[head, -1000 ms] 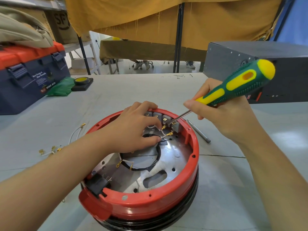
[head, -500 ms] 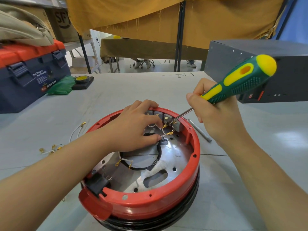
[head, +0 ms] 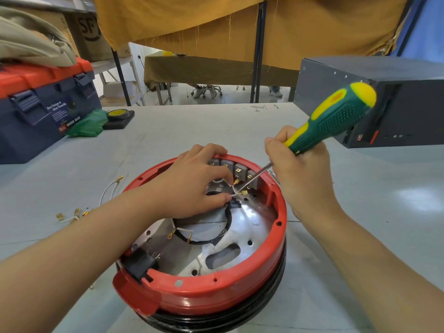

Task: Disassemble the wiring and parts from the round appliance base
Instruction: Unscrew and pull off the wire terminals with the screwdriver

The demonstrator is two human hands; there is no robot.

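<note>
In the head view, the round red base (head: 204, 292) stands on the grey worktop (head: 168, 131), near the person and in the middle of the picture. The left hand (head: 192, 183) reaches into the base and pinches a white wire (head: 231, 192) between thumb and finger, just beside the row of grey blocks (head: 234, 168) at the far rim. The right hand (head: 300, 179) is closed around the green and yellow screwdriver (head: 334, 116); its metal tip (head: 242, 189) touches the brass connectors (head: 237, 182) at the end of that wire. Compared with one second ago, the right hand has come closer to the rim and holds the handle steeper, and the tip now sits lower among the connectors, while the left hand keeps almost the same place. I judge that the person is prying one connector off its block, so this wire is not yet free. Loose wires (head: 108, 191) with brass ends already lie on the worktop, left of the base. A blue toolbox (head: 48, 111) stands far left.
</note>
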